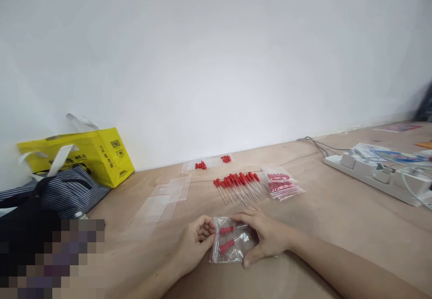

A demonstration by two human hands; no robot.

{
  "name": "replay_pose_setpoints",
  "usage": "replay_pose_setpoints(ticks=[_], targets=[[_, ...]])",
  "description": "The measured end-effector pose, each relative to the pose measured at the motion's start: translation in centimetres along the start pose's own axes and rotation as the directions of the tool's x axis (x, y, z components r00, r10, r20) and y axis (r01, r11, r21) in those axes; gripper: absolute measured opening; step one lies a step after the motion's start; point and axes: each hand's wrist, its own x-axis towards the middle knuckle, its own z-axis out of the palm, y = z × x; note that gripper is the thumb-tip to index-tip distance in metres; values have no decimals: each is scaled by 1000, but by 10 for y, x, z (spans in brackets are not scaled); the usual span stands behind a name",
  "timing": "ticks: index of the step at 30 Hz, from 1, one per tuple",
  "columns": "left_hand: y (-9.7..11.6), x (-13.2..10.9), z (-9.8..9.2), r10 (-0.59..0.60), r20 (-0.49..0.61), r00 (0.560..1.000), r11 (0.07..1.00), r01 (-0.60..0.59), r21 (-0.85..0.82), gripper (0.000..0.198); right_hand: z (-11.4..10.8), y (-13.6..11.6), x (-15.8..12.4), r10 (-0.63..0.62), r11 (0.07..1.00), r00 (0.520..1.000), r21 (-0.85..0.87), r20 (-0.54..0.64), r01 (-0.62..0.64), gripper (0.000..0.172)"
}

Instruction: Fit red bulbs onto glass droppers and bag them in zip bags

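A clear zip bag [231,257] with two red-capped glass droppers inside lies on the table in front of me. My left hand [200,240] pinches its left edge, by the red zip line. Over the bag's right part my right hand [261,236] rests with thumb and fingers spread. Beyond the hands, several red-capped droppers [239,186] lie in a row. To their right sit filled zip bags [283,183] in a stack. Flat bags [170,191] are spread at the left, and small red caps [200,165] lie farther back on clear plastic.
A yellow bag [111,159] and a striped cloth item [77,188] stand at the left. On the right a white power strip [371,177] holds plugs and cables. A white wall [216,65] borders the wooden table [337,236] behind.
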Motion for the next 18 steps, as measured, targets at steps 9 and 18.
replay_pose_setpoints(ticks=[9,18], targets=[[-3,46,-15,400,-16,916,706,-297,643,16,0,-1,0,-8,1000,1000,-14,-16,8,90],[15,141,-9,432,420,798,299,-566,768,23,2,3,3,-36,999,999,-27,-35,35,88]])
